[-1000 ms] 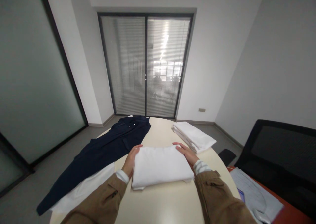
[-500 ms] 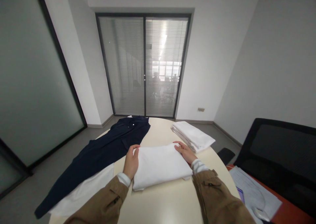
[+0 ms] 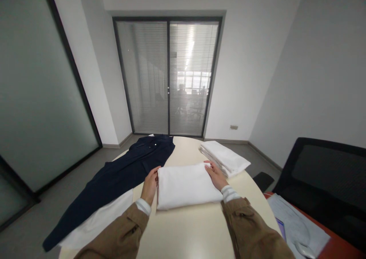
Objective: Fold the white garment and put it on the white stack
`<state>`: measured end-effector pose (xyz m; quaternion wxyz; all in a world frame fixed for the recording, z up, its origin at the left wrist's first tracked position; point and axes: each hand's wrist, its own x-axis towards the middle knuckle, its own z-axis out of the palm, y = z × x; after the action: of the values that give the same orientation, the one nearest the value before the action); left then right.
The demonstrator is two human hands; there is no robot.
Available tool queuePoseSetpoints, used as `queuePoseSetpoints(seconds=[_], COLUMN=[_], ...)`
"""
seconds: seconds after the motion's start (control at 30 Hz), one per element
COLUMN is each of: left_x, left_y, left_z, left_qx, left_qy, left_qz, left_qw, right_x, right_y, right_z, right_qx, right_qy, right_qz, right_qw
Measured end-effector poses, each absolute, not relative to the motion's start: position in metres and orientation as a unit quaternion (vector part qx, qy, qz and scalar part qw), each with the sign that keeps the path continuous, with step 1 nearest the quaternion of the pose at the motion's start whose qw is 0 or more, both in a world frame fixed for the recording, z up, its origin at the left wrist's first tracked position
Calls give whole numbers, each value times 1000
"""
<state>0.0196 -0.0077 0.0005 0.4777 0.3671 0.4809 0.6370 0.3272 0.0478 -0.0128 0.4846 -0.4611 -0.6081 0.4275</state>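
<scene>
A folded white cloth [image 3: 187, 186] lies in front of me on the round table, its kind hidden by the folds. My left hand [image 3: 150, 186] is closed on its left edge near the far corner, the fingers partly hidden. At the far right corner, my right hand [image 3: 216, 176] grips the cloth with the thumb on top. Just beyond that hand is a second folded white cloth [image 3: 224, 157]. Dark navy trousers [image 3: 114, 181] stretch along the table's left side, with white fabric [image 3: 100, 220] under them.
The cream round table [image 3: 185, 232] carries all the cloth. To the right stands a black mesh chair [image 3: 326, 186]. Papers [image 3: 294, 217], a white computer mouse [image 3: 304, 248] and a purple-edged object [image 3: 281, 227] rest on a red surface there.
The near edge of the folded cloth has drawn up a little and its left side is straighter. My left hand has shifted from the top of the corner to the side edge.
</scene>
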Motion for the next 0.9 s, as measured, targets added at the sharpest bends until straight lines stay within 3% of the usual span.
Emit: queuePoseSetpoints(seconds=[0.33, 0.57, 0.9], left_x=[25, 24, 24], left_y=[-18, -24, -25], left_z=[7, 10, 10], left_qx=[387, 492, 603], left_qy=[388, 437, 408], left_qz=[595, 563, 484], left_qw=[588, 500, 485], right_x=[349, 349, 354], right_y=[50, 46, 48], right_z=[-11, -8, -12], right_qx=[-489, -474, -477], right_qy=[-577, -533, -537], right_qz=[451, 506, 511], right_qw=[475, 485, 473])
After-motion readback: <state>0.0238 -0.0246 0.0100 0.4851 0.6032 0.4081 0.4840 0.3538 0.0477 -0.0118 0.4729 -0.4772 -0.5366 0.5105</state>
